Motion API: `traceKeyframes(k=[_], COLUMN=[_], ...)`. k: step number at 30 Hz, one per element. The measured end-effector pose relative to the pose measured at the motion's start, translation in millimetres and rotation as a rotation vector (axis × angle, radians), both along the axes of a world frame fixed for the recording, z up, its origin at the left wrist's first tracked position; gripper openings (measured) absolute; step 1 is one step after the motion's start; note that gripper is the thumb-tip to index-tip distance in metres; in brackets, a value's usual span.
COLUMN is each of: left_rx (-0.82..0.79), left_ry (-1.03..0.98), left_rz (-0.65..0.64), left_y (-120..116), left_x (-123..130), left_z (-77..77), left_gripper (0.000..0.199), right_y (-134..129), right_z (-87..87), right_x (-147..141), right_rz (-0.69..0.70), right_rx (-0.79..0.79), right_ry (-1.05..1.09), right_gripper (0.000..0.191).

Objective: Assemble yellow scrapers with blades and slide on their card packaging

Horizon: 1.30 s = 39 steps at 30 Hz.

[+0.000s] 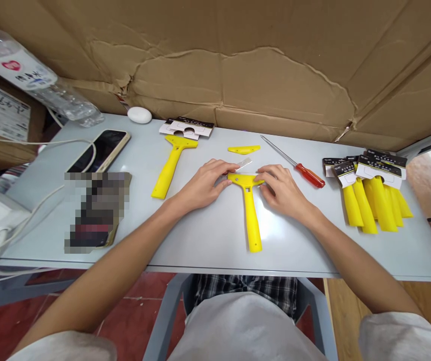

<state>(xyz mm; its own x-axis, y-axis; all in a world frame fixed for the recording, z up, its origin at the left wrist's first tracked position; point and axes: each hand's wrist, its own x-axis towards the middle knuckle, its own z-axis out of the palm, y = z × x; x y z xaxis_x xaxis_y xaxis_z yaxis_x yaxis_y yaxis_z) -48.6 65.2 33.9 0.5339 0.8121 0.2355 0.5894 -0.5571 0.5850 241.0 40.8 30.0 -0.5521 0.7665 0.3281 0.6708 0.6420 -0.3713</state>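
Note:
A yellow scraper (252,215) lies on the grey-white table with its wide head between my hands and its handle toward me. My left hand (208,184) has its thumb and fingers closed on the left end of the head. At the right end, my right hand (281,189) grips the head between bent fingers and thumb. A small clear strip (244,164) lies just beyond the head, by my left fingertips. Farther back is a separate yellow head piece (243,149). Another yellow scraper (169,170) with black-and-white cards lies to the left.
A red-handled screwdriver (309,175) lies right of centre. Several yellow handles with cards (383,205) are piled at the right. Two phones, a white oval object (139,115), cables and a plastic bottle (31,75) are at the left. Cardboard (245,75) stands behind the table.

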Motion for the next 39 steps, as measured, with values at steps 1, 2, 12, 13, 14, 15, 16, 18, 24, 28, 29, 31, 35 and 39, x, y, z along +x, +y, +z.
traceKeyframes(k=[1,2,12,13,14,15,16,18,24,28,29,31,35,39], left_rx=[-0.001,-0.004,0.000,0.007,0.025,0.049,0.077,0.121,0.108,0.098,0.097,0.098,0.097,0.087], left_ry=[-0.001,-0.001,-0.067,-0.064,-0.052,-0.028,0.009,0.109,0.329,0.374,0.388,0.413,0.417,0.396], left_rz=[-0.001,-0.001,0.065,0.081,0.100,0.120,0.144,0.191,0.271,0.287,0.296,0.310,0.326,0.336], left_y=[0.1,0.3,1.4,-1.0,-4.6,-9.3,-15.2,-30.2,-81.7,-100.0,-101.7,-103.1,-103.2,-103.6], left_x=[-0.2,-0.3,0.8,1.5,2.5,3.7,5.0,7.8,13.4,15.6,16.2,17.5,19.5,20.2], left_z=[-0.3,-0.5,0.4,1.8,3.6,5.5,7.4,10.0,-1.0,-15.6,-18.0,-20.7,-19.4,-17.0], left_gripper=[0.036,0.036,0.035,0.036,0.037,0.038,0.039,0.043,0.060,0.071,0.071,0.071,0.070,0.069], right_y=[-0.5,-0.8,-1.7,-5.0,-9.2,-14.2,-19.5,-30.5,-50.5,-53.4,-53.7,-54.0,-54.6,-55.3], right_z=[0.4,0.8,5.9,6.1,6.1,5.7,5.0,2.9,-1.7,-2.0,-2.3,-3.4,-5.4,-6.5], right_x=[-0.1,-0.1,13.8,16.5,19.0,21.0,22.1,21.4,3.1,-3.3,-3.6,-3.6,-3.0,-2.2], right_rz=[-0.001,-0.003,-0.036,-0.056,-0.082,-0.115,-0.153,-0.235,-0.325,-0.326,-0.327,-0.333,-0.336,-0.327], right_rx=[0.003,0.003,-0.049,-0.050,-0.052,-0.056,-0.064,-0.093,-0.164,-0.151,-0.146,-0.136,-0.116,-0.098], right_ry=[-0.007,-0.013,0.108,0.102,0.087,0.065,0.036,-0.037,-0.262,-0.342,-0.352,-0.365,-0.362,-0.345], right_gripper=[0.031,0.031,0.038,0.040,0.042,0.044,0.047,0.056,0.076,0.079,0.079,0.079,0.076,0.074])
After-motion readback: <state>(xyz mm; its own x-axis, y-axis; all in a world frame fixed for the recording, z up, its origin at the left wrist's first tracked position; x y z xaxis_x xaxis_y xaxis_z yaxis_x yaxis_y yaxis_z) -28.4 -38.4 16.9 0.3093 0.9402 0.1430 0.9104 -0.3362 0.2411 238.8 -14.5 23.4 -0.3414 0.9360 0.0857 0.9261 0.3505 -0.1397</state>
